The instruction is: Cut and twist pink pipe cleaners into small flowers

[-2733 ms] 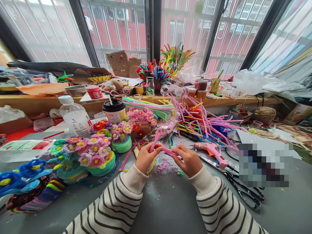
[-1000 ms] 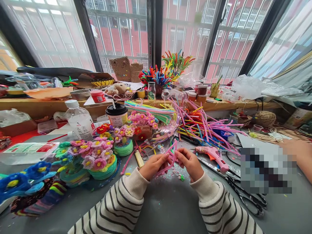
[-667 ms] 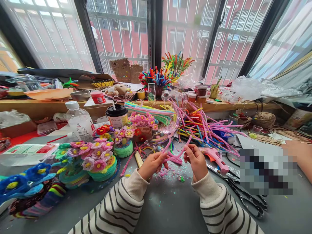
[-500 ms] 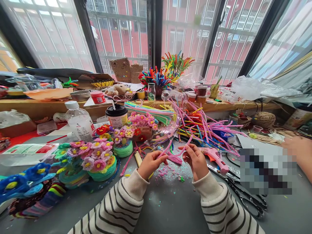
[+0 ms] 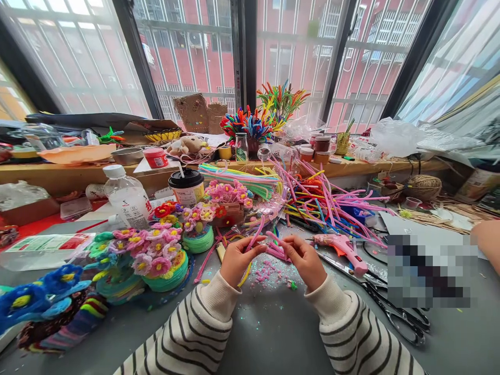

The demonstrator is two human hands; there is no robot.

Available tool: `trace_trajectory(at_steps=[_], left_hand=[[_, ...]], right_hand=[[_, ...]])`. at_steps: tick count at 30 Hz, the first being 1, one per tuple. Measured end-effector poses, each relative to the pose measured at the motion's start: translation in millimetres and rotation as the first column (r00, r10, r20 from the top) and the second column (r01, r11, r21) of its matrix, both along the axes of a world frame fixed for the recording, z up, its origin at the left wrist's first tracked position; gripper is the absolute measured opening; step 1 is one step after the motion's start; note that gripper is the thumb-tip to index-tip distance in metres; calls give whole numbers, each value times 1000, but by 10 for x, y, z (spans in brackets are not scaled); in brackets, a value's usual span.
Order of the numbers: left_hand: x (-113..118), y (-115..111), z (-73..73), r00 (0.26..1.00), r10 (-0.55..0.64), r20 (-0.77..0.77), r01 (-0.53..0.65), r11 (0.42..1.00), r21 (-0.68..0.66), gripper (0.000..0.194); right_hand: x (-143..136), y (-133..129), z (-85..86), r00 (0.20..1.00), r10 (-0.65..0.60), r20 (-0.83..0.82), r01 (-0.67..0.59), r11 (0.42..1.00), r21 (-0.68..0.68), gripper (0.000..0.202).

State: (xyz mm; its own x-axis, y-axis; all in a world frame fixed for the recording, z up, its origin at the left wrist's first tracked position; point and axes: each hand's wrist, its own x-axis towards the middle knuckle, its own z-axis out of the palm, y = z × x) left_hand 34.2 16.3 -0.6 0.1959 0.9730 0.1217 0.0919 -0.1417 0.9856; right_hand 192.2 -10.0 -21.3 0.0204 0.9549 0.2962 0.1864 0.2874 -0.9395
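Observation:
A pink pipe cleaner is pinched between the thumb and fingers of my left hand, its free part rising above the fingertips. My right hand, just across from it, is closed on a pink strand too; whether both hold one piece I cannot tell. More folded pink pieces lie on the table right behind the fingertips. Below and between the hands are pink clippings and scattered glitter. The pink glue gun rests to the right of my right hand.
Black-handled scissors lie at the right, near another person's hand. Pipe cleaner flower pots, a bottle and a lidded cup stand left. A pile of pipe cleaners spreads behind.
My right hand has moved left and slightly down, closer to my left hand. The long pink end above it has come down. The other person's hand has shifted right.

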Motion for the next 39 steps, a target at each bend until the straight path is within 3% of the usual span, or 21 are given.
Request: trace_trajectory(at_steps=[4,7,16,20,24,27,31,39], left_hand=[[-7,3,-27,999,3,-48,0,998,62,34],[-7,2,-41,998,10,-62,-4,996,91,28],[-15,-2,-16,993,62,-98,-52,993,102,22],[-34,14,-25,994,98,-45,-95,994,55,24],[-29,19,-22,994,105,-4,-105,994,8,23],[-20,12,-12,994,104,20,-104,994,-26,21],[-15,1,-7,995,97,24,-96,994,-44,20],[-22,17,-27,996,81,-34,-80,997,24,18]], right_hand=[[-9,-33,28,968,-17,249,2,998,62,23],[0,-35,36,941,-18,338,-19,994,106,22],[2,-31,13,910,-68,409,-4,985,171,20],[-9,-42,-14,893,-116,434,-6,963,268,34],[25,-25,-41,837,-201,510,-4,928,372,28],[61,-14,-44,749,-295,593,-29,880,474,25],[80,-11,-48,558,-451,697,-95,799,593,23],[59,5,-54,411,-496,765,-155,789,595,20]])
